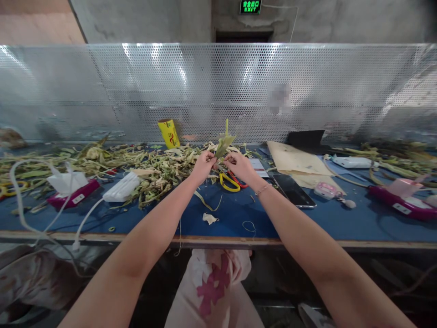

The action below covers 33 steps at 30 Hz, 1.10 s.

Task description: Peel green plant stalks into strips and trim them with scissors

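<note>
Forearms [153,228], two, bare, reaching from the lower corners over a blue table [239,218]; bracelet [262,189] at the right wrist. Trousers [211,282], pale with a pink pattern, below the table edge.

Left hand [204,165]: fingertips pinched on the base of one leaf [223,145], pale green, held upright above the table between the hands.

Right hand [239,167]: fingertips drawn narrow, just beside the leaf; whether they grip it, cannot tell.

Beneath the hands: scissors handles [230,186], yellow and red. To the left: dry leaf pile [155,182], yellow tube [169,133] tilted behind it. To the right: phone [295,192], flat; brown paper [297,157]; pink case [325,190]. Nearer the front edge: white scrap [210,218].
</note>
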Tool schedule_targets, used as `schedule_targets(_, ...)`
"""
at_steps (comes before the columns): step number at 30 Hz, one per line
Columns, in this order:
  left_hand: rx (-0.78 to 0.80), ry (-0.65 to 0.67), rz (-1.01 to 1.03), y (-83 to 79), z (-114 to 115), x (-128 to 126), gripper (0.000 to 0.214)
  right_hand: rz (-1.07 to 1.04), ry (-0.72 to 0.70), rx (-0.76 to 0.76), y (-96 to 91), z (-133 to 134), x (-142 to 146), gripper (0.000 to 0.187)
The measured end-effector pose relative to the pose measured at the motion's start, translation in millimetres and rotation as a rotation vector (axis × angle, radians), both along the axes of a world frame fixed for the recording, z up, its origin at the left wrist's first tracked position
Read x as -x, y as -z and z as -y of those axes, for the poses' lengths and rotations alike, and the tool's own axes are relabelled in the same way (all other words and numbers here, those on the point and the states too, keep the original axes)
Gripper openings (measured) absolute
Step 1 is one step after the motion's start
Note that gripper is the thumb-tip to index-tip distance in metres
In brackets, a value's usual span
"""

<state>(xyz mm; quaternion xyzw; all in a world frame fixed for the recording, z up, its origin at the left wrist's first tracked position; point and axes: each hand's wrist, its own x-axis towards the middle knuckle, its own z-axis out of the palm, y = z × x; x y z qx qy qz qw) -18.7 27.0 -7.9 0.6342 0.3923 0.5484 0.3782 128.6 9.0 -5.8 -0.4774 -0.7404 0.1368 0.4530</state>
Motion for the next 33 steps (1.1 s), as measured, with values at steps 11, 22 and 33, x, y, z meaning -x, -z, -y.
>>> schedule_targets(11, 0.014, -0.401, 0.185, -10.2, -22.4, 30.5, 0.008, 0.342, 0.025, 0.127, 0.2, 0.0, -4.8, 0.021)
schedule_targets(22, -0.056, -0.187, 0.195, -8.8, -17.9, 19.8, 0.013, 0.226, 0.074, -0.140, 8.9, -5.7, -2.5, 0.055)
schedule_targets(33, -0.036, -0.204, 0.002, -8.5, -13.8, 18.3, 0.010, 0.149, -0.041, -0.131, 0.9, -3.5, -4.2, 0.019)
